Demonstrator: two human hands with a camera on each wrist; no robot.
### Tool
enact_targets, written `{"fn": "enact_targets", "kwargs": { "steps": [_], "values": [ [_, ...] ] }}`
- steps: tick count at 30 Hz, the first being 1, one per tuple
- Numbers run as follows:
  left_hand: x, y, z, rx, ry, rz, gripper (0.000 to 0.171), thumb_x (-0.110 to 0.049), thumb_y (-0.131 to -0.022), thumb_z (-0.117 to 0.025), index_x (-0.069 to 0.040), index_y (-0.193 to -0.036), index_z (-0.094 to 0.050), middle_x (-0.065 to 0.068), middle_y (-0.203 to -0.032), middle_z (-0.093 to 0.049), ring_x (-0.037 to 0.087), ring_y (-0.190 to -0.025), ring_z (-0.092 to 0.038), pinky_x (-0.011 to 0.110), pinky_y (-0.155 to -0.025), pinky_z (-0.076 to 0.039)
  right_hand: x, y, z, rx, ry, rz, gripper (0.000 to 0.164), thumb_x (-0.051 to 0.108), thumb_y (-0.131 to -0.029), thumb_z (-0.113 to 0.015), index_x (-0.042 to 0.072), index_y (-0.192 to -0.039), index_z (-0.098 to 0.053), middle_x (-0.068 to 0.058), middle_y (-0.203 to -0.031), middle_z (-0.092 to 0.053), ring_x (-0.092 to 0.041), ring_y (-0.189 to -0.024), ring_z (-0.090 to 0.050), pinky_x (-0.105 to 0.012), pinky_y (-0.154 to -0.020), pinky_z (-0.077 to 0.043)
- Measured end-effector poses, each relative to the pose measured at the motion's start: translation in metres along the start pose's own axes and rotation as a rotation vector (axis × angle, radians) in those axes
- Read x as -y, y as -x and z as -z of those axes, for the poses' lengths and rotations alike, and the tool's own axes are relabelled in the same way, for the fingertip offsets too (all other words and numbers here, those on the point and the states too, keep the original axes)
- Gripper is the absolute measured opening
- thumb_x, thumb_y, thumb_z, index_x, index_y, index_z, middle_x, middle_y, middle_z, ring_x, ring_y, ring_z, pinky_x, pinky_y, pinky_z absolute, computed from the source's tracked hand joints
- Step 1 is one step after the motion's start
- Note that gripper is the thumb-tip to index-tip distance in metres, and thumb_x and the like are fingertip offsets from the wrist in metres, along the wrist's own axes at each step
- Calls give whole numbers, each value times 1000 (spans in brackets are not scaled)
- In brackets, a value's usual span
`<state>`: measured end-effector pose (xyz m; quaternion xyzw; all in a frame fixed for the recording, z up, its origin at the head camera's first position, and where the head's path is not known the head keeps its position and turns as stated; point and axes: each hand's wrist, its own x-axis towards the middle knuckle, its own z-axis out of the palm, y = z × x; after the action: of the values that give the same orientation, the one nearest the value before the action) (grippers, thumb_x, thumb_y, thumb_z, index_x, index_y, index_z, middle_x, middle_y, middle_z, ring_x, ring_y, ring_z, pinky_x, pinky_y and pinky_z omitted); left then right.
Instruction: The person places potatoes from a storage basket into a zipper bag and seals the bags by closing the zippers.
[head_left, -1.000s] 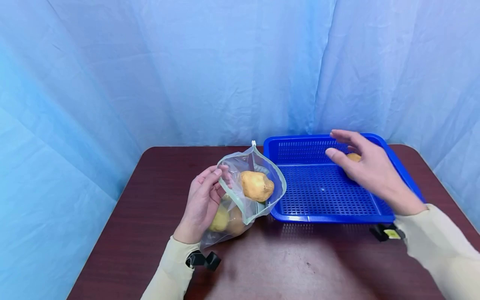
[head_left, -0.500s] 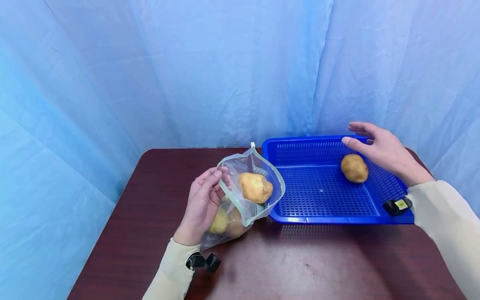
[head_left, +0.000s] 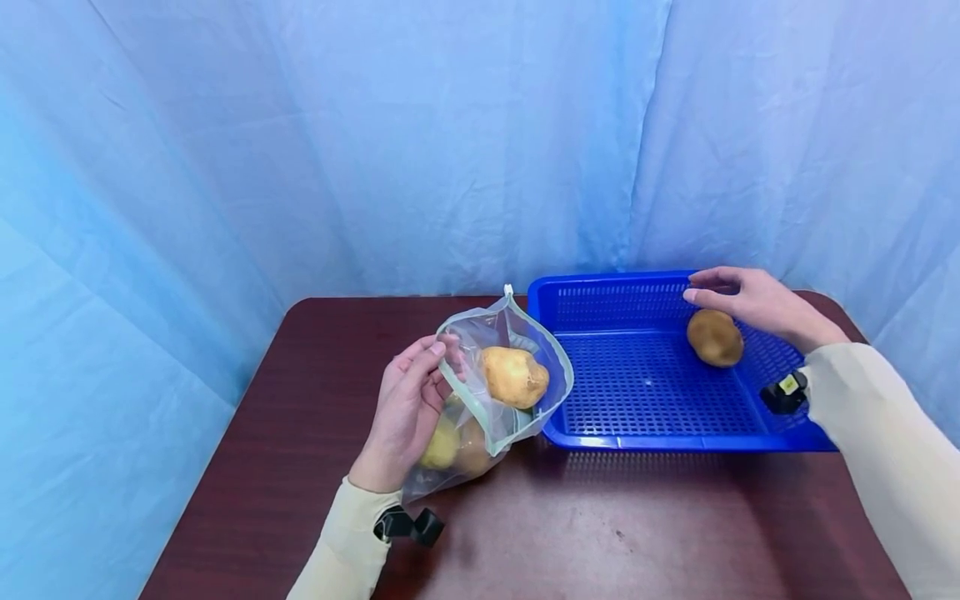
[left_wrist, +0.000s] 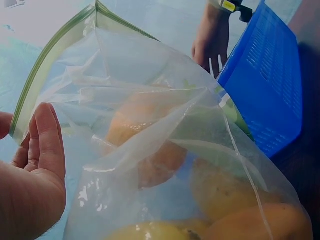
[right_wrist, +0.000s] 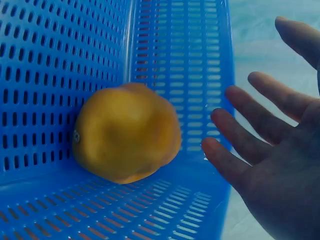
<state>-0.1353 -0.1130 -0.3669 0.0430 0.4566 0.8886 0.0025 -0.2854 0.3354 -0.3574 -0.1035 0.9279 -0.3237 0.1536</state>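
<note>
My left hand (head_left: 405, 408) pinches the pale green rim of a clear zip bag (left_wrist: 125, 200) between thumb and fingers, and the bag's mouth gapes. A tan potato (head_left: 514, 377) shows in the mouth, with several yellowish and brown rounded items lower in the bag, blurred by the plastic. To the right, a brown potato (head_left: 716, 337) lies in a blue plastic basket (head_left: 652, 442). My right hand (head_left: 765, 307) hovers just above that potato with fingers extended, holding nothing. The right wrist view shows a gap between the fingers (right_wrist: 250, 145) and the potato.
The basket has perforated walls and stands on a dark red-brown table (head_left: 315, 375), its left rim close to the bag's mouth. Light blue curtains (head_left: 450, 150) hang behind the table and along its sides.
My right hand has moved right and then lowered over the basket, and the potato there has come into full view. The left hand and bag have stayed about the same.
</note>
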Motion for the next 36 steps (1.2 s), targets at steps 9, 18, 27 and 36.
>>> {"fn": "enact_targets", "kwargs": {
  "steps": [9, 18, 27, 36],
  "values": [
    [1, 0, 0, -8, 5, 11, 19, -6, -106, -52, -7, -105, -70, 1, -90, -70, 9, -77, -67, 19, -70, -57, -19, -4, -2, 27, 4, -35, 79, 59, -102, -56, -2, -151, -45, -33, -153, -41, -52, -141, -35, -68, -108, -35],
    [4, -1, 0, -7, -2, 12, 19, -7, -106, -52, -7, -105, -70, 1, -90, -70, 9, -77, -67, 20, -71, -58, -30, -5, -14, 60, -5, 10, 71, 54, -102, -58, 1, -148, -50, -30, -151, -46, -50, -140, -40, -67, -108, -36],
    [7, -1, 2, -4, -8, 17, 18, -9, -106, -52, -7, -107, -70, 0, -90, -70, 9, -76, -66, 20, -70, -57, -32, -4, -22, 91, 1, 67, 62, 48, -102, -62, 5, -147, -54, -22, -144, -58, -43, -134, -51, -54, -103, -47],
    [8, -3, 3, 3, -3, 7, 18, -7, -106, -51, -7, -107, -69, 0, -89, -70, 7, -76, -67, 19, -69, -57, -35, -1, -22, 171, 25, 97, 65, 38, -100, -67, -2, -148, -50, -30, -147, -51, -52, -137, -44, -71, -106, -38]
  ]
}}
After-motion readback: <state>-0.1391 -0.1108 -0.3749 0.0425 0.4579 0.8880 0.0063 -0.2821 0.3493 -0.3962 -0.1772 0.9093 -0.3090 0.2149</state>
